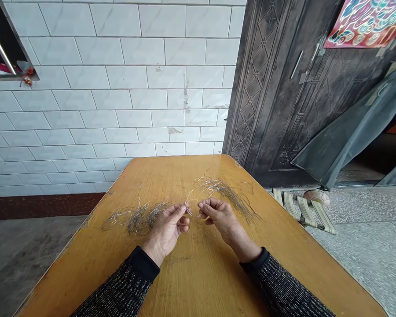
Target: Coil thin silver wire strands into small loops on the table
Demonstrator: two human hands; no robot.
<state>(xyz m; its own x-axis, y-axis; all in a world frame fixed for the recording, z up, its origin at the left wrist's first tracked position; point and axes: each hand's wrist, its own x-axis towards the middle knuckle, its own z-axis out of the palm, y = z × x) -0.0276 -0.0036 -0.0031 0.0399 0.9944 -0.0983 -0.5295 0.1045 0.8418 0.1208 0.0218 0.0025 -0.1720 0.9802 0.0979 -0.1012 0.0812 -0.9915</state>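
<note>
My left hand (171, 223) pinches a thin, shiny wire (192, 215) between thumb and forefinger. The wire bends in a loop across the small gap to my right hand (219, 215), whose thumb and forefinger close on its other side. One loose end sticks up above the left fingertips. Beside and behind my left hand lies a tangled heap of curled wires (137, 219). A bundle of straighter wires (229, 193) spreads over the table beyond my right hand.
The wooden table (188, 281) reaches to a white tiled wall (119, 83). At the right stand a dark carved door (270, 88) and a grey curtain (353, 132). A striped strap seat (305, 210) is beside the table's right edge.
</note>
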